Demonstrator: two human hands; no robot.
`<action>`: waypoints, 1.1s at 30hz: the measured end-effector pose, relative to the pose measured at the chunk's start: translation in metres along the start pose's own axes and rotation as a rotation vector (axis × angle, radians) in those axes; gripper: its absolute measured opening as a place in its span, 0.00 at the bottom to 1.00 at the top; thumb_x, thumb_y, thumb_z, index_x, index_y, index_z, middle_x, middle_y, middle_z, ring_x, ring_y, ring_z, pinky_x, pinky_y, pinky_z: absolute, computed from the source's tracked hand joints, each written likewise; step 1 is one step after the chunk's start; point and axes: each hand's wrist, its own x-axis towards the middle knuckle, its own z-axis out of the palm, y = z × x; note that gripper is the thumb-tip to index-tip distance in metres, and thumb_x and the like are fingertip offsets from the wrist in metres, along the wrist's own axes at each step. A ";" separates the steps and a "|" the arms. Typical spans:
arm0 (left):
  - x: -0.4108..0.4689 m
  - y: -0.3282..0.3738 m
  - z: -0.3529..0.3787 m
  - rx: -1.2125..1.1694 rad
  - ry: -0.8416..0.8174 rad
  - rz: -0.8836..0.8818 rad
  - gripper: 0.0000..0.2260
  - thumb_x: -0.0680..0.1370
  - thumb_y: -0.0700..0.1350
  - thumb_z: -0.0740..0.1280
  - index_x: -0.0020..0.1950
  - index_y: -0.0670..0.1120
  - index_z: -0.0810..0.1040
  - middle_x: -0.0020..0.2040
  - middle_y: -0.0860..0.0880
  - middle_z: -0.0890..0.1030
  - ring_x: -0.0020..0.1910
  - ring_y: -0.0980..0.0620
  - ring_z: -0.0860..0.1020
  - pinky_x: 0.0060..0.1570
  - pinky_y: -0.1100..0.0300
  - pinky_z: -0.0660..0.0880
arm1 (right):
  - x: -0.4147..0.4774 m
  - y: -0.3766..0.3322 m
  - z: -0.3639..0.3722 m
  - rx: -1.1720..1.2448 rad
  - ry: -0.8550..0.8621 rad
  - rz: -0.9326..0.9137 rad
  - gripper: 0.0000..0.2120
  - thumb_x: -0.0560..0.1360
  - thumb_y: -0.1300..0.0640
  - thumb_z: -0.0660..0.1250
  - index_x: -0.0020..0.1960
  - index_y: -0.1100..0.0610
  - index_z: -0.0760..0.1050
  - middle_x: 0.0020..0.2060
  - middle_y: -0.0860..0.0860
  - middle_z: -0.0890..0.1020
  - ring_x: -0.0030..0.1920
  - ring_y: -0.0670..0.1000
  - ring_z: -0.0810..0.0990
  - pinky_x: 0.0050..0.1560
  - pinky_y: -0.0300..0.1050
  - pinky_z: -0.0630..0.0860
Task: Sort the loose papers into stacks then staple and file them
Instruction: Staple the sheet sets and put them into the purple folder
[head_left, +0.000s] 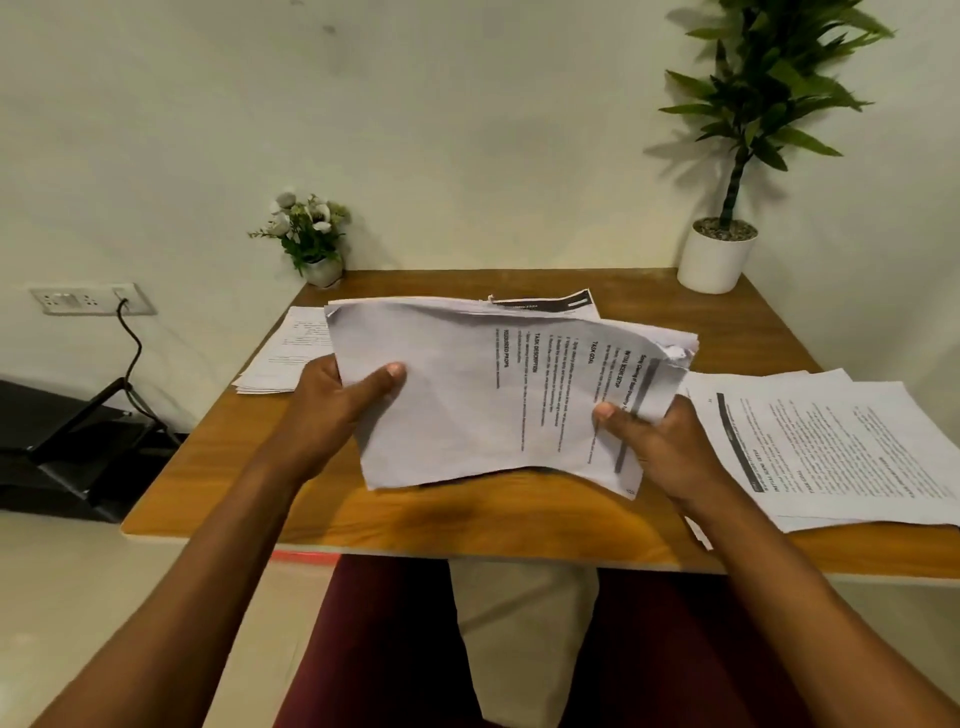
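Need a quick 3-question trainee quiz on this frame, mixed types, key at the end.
1. True or false: the crumpled bundle of white printed papers lies flat on the brown wooden table.
2. The left hand and right hand hold the bundle: A) thumbs on top, B) palms flat on top, C) only one touches it.
3. Fill in: the tall green plant in the round white pot stands at the table's far ___ corner.
Key: 1 false; 2 A; 3 right.

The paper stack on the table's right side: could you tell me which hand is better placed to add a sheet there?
Probably the right hand: it grips the held bundle beside that stack, while the left hand holds the bundle's opposite edge, farther away.
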 end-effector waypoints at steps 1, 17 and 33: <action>-0.001 0.000 0.004 -0.017 0.038 0.009 0.12 0.76 0.51 0.71 0.56 0.48 0.81 0.47 0.58 0.87 0.47 0.57 0.85 0.42 0.63 0.83 | 0.000 -0.001 0.000 -0.005 0.010 -0.011 0.11 0.78 0.57 0.71 0.49 0.40 0.75 0.47 0.35 0.79 0.46 0.39 0.79 0.44 0.33 0.75; -0.037 -0.041 0.033 -0.171 0.153 -0.034 0.07 0.79 0.43 0.70 0.56 0.51 0.79 0.46 0.61 0.86 0.49 0.59 0.85 0.42 0.66 0.81 | -0.015 0.044 0.004 -0.029 0.058 0.146 0.07 0.79 0.50 0.69 0.55 0.43 0.75 0.49 0.37 0.79 0.49 0.44 0.80 0.45 0.37 0.77; -0.044 -0.058 0.041 -0.087 0.157 -0.094 0.06 0.81 0.45 0.67 0.57 0.53 0.79 0.46 0.58 0.87 0.48 0.60 0.84 0.40 0.68 0.79 | -0.014 0.051 0.006 -0.074 0.012 0.206 0.06 0.77 0.45 0.69 0.54 0.38 0.76 0.53 0.35 0.80 0.55 0.44 0.80 0.63 0.51 0.76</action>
